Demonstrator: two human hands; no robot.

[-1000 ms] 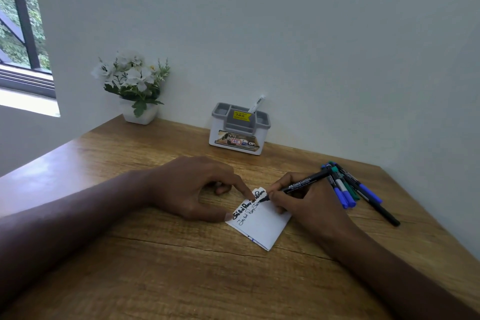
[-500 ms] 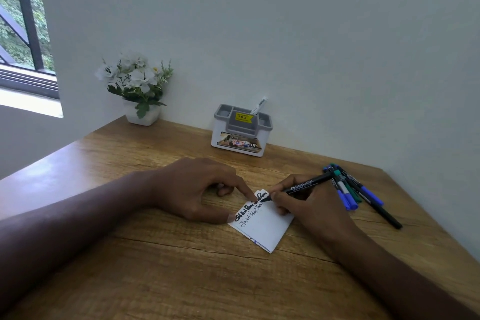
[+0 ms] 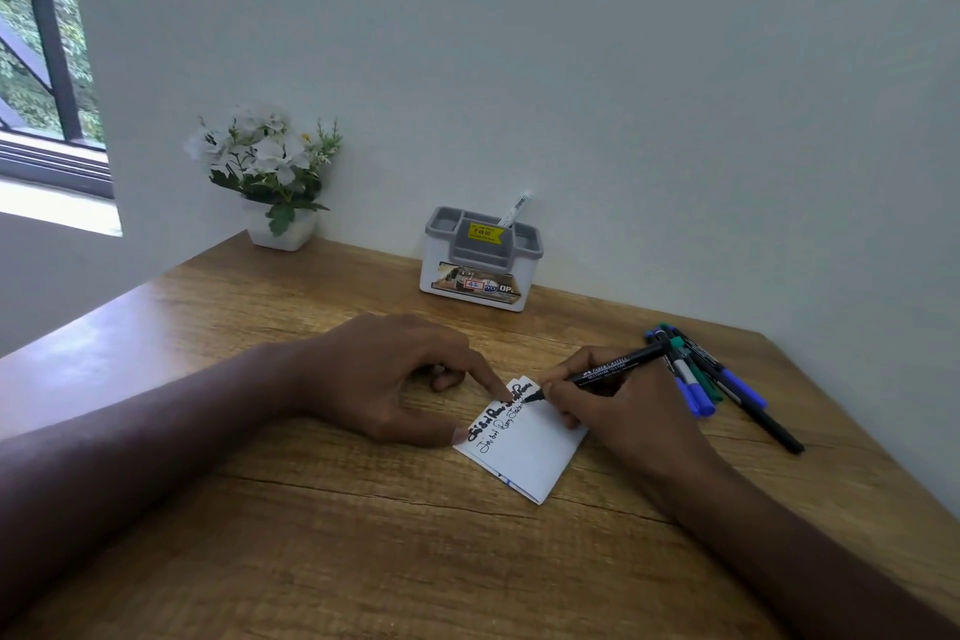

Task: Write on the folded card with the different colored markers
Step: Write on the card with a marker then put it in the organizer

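Right hand [image 3: 618, 411] is gripping a black Faber-Castell marker [image 3: 608, 369], fingers curled round the barrel, tip touching the far right end of the second written line on the small white folded card [image 3: 530, 452]. Card is lying mid-worktop [image 3: 260, 535], long axis running near-right to far-left. Left hand [image 3: 384, 379] is pinning the card's left edge with forefinger and thumb. Spare blue, green and black markers [image 3: 711, 379] are lying just right of the writing hand, nearer it. Barrel is reading "FABER-CASTELL"; the card's handwriting is not legible.
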